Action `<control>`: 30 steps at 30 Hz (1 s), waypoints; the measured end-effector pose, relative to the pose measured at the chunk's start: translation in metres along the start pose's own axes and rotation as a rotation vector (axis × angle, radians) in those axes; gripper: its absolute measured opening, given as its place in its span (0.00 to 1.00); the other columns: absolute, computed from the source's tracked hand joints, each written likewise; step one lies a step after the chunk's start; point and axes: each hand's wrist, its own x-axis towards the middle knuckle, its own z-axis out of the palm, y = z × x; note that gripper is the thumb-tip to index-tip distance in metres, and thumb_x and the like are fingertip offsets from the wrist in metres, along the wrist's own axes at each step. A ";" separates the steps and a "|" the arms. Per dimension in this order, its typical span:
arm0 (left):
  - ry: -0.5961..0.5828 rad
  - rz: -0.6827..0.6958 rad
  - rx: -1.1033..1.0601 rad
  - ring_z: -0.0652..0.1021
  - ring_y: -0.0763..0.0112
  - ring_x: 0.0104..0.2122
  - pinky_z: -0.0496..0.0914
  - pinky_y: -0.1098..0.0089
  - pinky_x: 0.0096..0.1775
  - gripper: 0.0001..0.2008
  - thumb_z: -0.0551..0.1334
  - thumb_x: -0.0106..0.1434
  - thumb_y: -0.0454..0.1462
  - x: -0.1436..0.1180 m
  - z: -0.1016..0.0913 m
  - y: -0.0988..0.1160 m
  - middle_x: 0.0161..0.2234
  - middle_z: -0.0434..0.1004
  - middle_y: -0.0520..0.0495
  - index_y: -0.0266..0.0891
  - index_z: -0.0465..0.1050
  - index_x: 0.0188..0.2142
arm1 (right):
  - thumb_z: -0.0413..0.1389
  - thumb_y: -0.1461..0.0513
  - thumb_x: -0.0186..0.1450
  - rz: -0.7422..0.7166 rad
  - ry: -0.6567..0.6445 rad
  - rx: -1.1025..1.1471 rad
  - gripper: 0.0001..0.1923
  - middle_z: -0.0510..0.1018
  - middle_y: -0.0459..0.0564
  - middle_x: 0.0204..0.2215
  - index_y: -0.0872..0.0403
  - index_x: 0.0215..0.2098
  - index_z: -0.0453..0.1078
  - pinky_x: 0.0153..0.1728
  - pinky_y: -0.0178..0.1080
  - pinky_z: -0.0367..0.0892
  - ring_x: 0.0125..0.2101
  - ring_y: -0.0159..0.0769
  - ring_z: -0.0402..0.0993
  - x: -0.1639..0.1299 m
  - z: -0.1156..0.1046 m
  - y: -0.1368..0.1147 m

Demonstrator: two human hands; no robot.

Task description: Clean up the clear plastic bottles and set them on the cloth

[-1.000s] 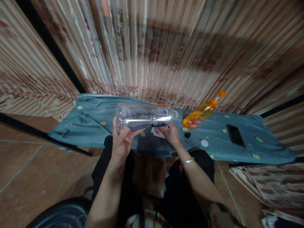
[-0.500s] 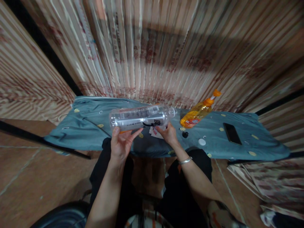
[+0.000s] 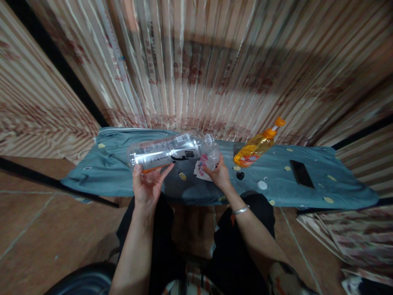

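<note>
The left hand (image 3: 147, 186) is clamped round the base of a clear, empty plastic bottle (image 3: 167, 150), held sideways above the near edge of the teal-clothed table (image 3: 123, 180). The right hand (image 3: 218, 174) pinches a crumpled clear label wrap (image 3: 211, 157) at the bottle's neck; a steady base grip would help here. Farther right lie a white cap (image 3: 262, 184), an orange detergent bottle (image 3: 258, 146) and a black phone (image 3: 301, 173). Striped curtains (image 3: 196, 61) hang behind.
</note>
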 end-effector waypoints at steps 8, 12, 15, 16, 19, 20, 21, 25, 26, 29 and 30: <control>-0.004 -0.022 0.021 0.83 0.47 0.47 0.78 0.44 0.49 0.25 0.75 0.50 0.51 0.007 -0.001 0.002 0.46 0.83 0.39 0.41 0.78 0.44 | 0.66 0.50 0.59 0.049 -0.069 0.079 0.44 0.84 0.60 0.48 0.57 0.67 0.59 0.46 0.51 0.76 0.45 0.54 0.83 0.000 -0.007 -0.013; -0.005 -0.033 0.023 0.84 0.48 0.43 0.78 0.42 0.48 0.26 0.76 0.49 0.49 0.014 -0.002 0.003 0.42 0.84 0.39 0.40 0.78 0.44 | 0.66 0.51 0.60 0.038 -0.070 0.067 0.40 0.84 0.59 0.47 0.56 0.65 0.61 0.46 0.50 0.76 0.46 0.54 0.83 -0.001 -0.007 -0.013; -0.018 -0.043 0.037 0.84 0.49 0.43 0.79 0.42 0.48 0.25 0.76 0.49 0.49 0.021 -0.003 0.005 0.42 0.83 0.40 0.40 0.78 0.43 | 0.66 0.52 0.60 0.023 -0.057 0.058 0.37 0.85 0.59 0.47 0.55 0.64 0.63 0.46 0.50 0.76 0.47 0.55 0.83 -0.001 -0.006 -0.011; -0.026 -0.046 0.042 0.84 0.49 0.44 0.79 0.42 0.48 0.24 0.76 0.49 0.49 0.023 -0.003 0.005 0.42 0.83 0.40 0.40 0.78 0.42 | 0.66 0.52 0.60 0.022 -0.053 0.052 0.37 0.85 0.59 0.46 0.55 0.63 0.63 0.46 0.51 0.76 0.47 0.55 0.83 -0.001 -0.005 -0.011; -0.044 -0.061 0.048 0.84 0.48 0.44 0.78 0.42 0.48 0.24 0.76 0.49 0.49 0.028 -0.004 0.006 0.43 0.83 0.40 0.40 0.77 0.42 | 0.66 0.52 0.60 0.028 -0.047 0.038 0.37 0.85 0.59 0.45 0.56 0.63 0.63 0.46 0.50 0.77 0.47 0.55 0.83 0.000 -0.005 -0.011; -0.045 -0.067 0.048 0.84 0.48 0.45 0.78 0.41 0.48 0.25 0.76 0.49 0.49 0.029 -0.004 0.006 0.44 0.83 0.39 0.39 0.77 0.42 | 0.66 0.52 0.60 0.030 -0.045 0.035 0.38 0.85 0.59 0.45 0.56 0.64 0.63 0.46 0.50 0.77 0.46 0.55 0.83 0.000 -0.005 -0.011; -0.045 -0.075 0.047 0.84 0.47 0.45 0.78 0.41 0.48 0.26 0.76 0.49 0.49 0.031 -0.004 0.006 0.44 0.82 0.38 0.38 0.77 0.43 | 0.66 0.52 0.60 0.030 -0.043 0.033 0.38 0.85 0.59 0.45 0.56 0.64 0.63 0.46 0.50 0.77 0.46 0.55 0.83 0.000 -0.005 -0.011; -0.039 -0.109 0.045 0.84 0.47 0.43 0.78 0.41 0.47 0.27 0.76 0.49 0.48 0.036 -0.004 0.006 0.43 0.83 0.38 0.38 0.76 0.45 | 0.65 0.51 0.60 0.017 -0.040 0.035 0.38 0.85 0.59 0.46 0.56 0.64 0.63 0.46 0.50 0.76 0.47 0.55 0.83 -0.001 -0.006 -0.011; -0.038 -0.117 0.048 0.85 0.48 0.42 0.78 0.41 0.47 0.27 0.76 0.48 0.48 0.038 -0.003 0.006 0.42 0.83 0.38 0.39 0.76 0.45 | 0.65 0.51 0.60 0.019 -0.041 0.035 0.38 0.85 0.59 0.46 0.56 0.64 0.63 0.46 0.50 0.76 0.47 0.54 0.83 -0.001 -0.007 -0.012; -0.049 -0.140 0.060 0.84 0.47 0.43 0.78 0.41 0.48 0.29 0.76 0.48 0.48 0.044 -0.004 0.008 0.44 0.83 0.37 0.39 0.75 0.47 | 0.65 0.51 0.60 0.025 -0.052 0.029 0.38 0.85 0.59 0.46 0.56 0.64 0.63 0.46 0.50 0.76 0.46 0.55 0.83 -0.001 -0.008 -0.012; -0.057 -0.144 0.063 0.84 0.46 0.44 0.77 0.41 0.48 0.30 0.76 0.48 0.48 0.046 -0.004 0.009 0.45 0.83 0.36 0.38 0.75 0.48 | 0.65 0.51 0.60 0.024 -0.054 0.027 0.38 0.85 0.59 0.45 0.56 0.63 0.63 0.45 0.50 0.76 0.45 0.55 0.83 -0.001 -0.008 -0.012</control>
